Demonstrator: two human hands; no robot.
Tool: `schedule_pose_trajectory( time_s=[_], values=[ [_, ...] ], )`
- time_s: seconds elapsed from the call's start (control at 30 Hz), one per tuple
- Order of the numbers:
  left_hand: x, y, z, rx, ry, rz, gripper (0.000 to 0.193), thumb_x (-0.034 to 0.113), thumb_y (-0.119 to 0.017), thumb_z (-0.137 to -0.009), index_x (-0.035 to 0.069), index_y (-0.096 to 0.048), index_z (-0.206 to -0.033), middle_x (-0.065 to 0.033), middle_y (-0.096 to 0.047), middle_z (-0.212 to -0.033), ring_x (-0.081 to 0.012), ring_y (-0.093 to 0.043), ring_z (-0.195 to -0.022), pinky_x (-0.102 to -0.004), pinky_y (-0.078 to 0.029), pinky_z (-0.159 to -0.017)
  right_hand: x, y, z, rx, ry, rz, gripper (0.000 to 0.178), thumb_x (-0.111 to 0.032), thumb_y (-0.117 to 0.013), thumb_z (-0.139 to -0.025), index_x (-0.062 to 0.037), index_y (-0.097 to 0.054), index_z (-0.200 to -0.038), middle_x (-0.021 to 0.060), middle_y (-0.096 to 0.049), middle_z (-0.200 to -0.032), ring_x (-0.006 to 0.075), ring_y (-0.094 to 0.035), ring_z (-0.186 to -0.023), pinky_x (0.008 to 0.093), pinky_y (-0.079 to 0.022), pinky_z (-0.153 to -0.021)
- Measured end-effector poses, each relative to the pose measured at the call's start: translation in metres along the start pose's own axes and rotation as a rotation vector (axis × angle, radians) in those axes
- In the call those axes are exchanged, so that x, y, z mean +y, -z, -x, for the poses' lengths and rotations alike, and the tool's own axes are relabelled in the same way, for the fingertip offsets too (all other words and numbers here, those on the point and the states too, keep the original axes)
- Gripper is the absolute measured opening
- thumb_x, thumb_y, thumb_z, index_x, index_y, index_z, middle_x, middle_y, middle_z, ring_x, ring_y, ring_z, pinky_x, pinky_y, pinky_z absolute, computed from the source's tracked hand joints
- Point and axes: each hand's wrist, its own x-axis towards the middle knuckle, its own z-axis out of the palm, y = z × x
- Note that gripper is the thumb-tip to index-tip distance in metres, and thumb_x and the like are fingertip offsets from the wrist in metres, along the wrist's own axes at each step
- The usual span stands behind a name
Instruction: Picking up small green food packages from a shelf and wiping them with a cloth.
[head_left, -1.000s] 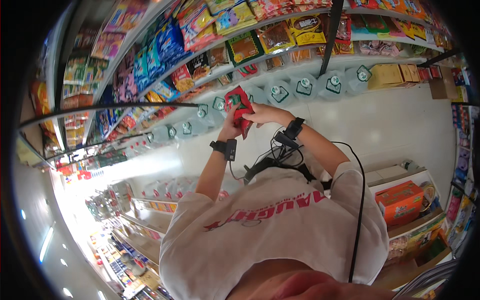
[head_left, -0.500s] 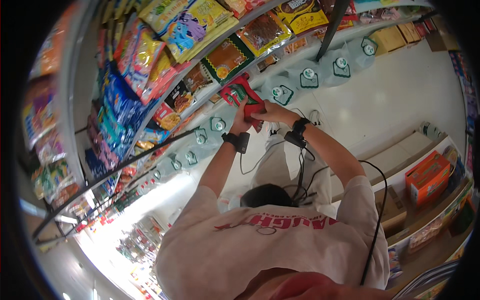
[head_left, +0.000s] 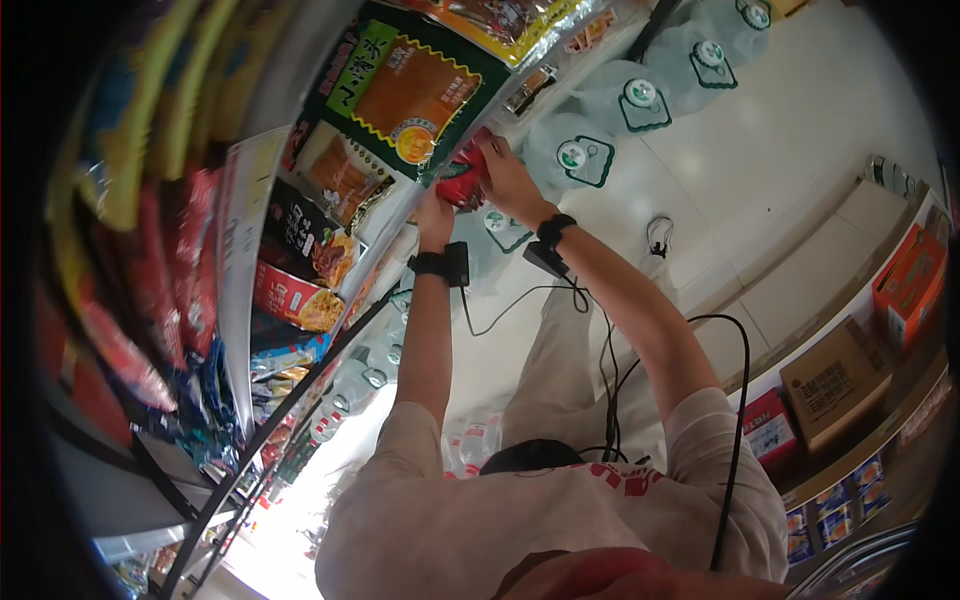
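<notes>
Packets of glossy yellow and red plastic (head_left: 140, 220), blurred by closeness, hang at our far left, and below them we see crumpled dark blue packets (head_left: 205, 400). Next comes a long pale price strip (head_left: 240, 240) along a shelf edge. Just right of it, on the shelf beneath, we have a red packet printed with noodles (head_left: 298, 298) and, near it, a black packet with a food picture (head_left: 312, 238). Further right lies a large dark green package with a brown, yellow-edged panel (head_left: 415, 95).

Our left hand (head_left: 433, 222) is raised by the front of that shelf, just below the green package, with a black band and small black box (head_left: 440, 264) around the wrist. Its fingertips are hidden, so we cannot tell how its grip stands. Immediately to its right is a small shiny red packet with a green patch (head_left: 460, 188), off the shelf's front edge and partly covered by our fingers. Our right hand (head_left: 508, 182) pinches this packet from the right, fingers bent over its upper side; a second black band (head_left: 552, 232) circles that wrist.

Beyond, we see big clear plastic bottles with green handles (head_left: 572, 155) lined up on the pale tiled floor (head_left: 790, 150). At our right stand a red box (head_left: 768, 428), a brown cardboard box (head_left: 835, 385) and an orange box (head_left: 910, 285).
</notes>
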Motion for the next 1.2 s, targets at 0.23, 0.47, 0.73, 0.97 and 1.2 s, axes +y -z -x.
schedule_pose_trajectory(
  time_s=[0.23,0.47,0.73,0.97,1.2],
  values=[
    [-0.058,0.008,-0.037,0.067,-0.098,-0.543,0.020,0.014,-0.051,-0.092,-0.003,-0.061,-0.096,-0.0287,-0.064,-0.098,-0.0457,-0.062,-0.091,-0.0533,-0.050,-0.084,-0.033,0.002,-0.003,0.137,0.176,0.235,0.054,0.001,-0.060,-0.080,-0.0015,-0.049,-0.132,0.0236,-0.047,-0.138,0.0421,-0.052,-0.120,0.0438,-0.050,-0.097],
    [0.001,-0.004,-0.103,0.043,0.195,-0.108,0.039,0.018,-0.059,-0.095,-0.009,-0.057,-0.123,-0.0259,-0.063,-0.118,-0.0328,-0.060,-0.111,-0.0428,-0.042,-0.104,0.001,0.022,0.006,0.097,0.048,0.138,0.046,-0.001,-0.060,-0.080,0.0013,-0.054,-0.125,0.0223,-0.050,-0.136,0.0426,-0.053,-0.119,0.0466,-0.049,-0.098],
    [0.002,0.016,-0.095,0.287,0.204,0.048,0.077,0.049,-0.084,-0.076,-0.003,-0.059,-0.127,-0.0182,-0.063,-0.126,-0.0320,-0.061,-0.112,-0.0424,-0.043,-0.103,-0.004,0.004,0.037,0.011,0.027,0.091,0.040,-0.001,-0.058,-0.082,0.0003,-0.055,-0.122,0.0210,-0.052,-0.131,0.0414,-0.055,-0.113,0.0464,-0.050,-0.094],
    [0.000,0.011,-0.109,0.408,0.362,0.362,0.046,0.036,-0.078,-0.085,-0.004,-0.069,-0.106,-0.0153,-0.072,-0.103,-0.0280,-0.067,-0.096,-0.0406,-0.050,-0.091,-0.017,0.026,0.000,0.063,0.063,-0.039,0.040,0.001,-0.057,-0.086,-0.0009,-0.050,-0.125,0.0244,-0.055,-0.123,0.0428,-0.057,-0.109,0.0461,-0.049,-0.094],
    [0.047,-0.021,-0.148,0.246,0.225,0.046,0.038,0.034,-0.071,-0.090,0.000,-0.070,-0.107,-0.0169,-0.074,-0.108,-0.0301,-0.072,-0.093,-0.0408,-0.054,-0.081,0.009,0.075,-0.117,0.308,0.428,0.300,0.042,-0.003,-0.063,-0.079,0.0032,-0.050,-0.118,0.0246,-0.059,-0.102,0.0445,-0.057,-0.096,0.0508,-0.048,-0.085]
  ],
)
